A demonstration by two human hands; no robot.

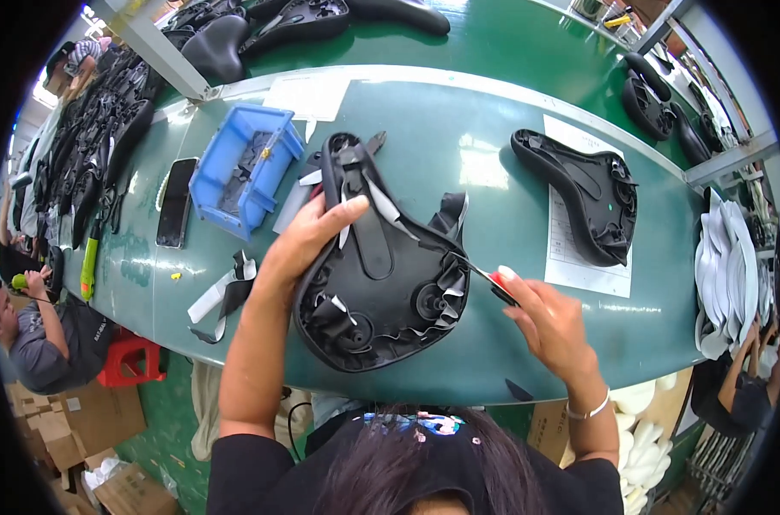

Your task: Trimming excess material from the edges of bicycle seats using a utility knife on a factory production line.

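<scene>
- I watch through the head camera: the black bike saddle (381, 245) lies underside up on the green table (493, 360), between the two hands, its nose pointing away from the wearer.
- The left hand (304, 240) grips the nose side, thumb pressed over the inner face; I can't see its other fingers well enough to tell how they sit.
- The right hand (549, 322) has thumb and fingers pinched narrow around a red-handled tool (500, 283), its thin metal end meeting the saddle's right edge, by the folded cover material.
- To do this well, I would keep the shell firmly pinned, run the tip low along the rim in short, shallow strokes, and spare the outer cover.
- I would also aim the tip away from the left thumb and keep the loose black flap (452, 215) out of its path.
- For containers, I find a blue bin (222, 221) to the left of the saddle, open on top, with small dark flat pieces (244, 167) inside.
- Cardboard boxes (106, 421) stand on the floor at lower left; I can't tell what they contain.
</scene>
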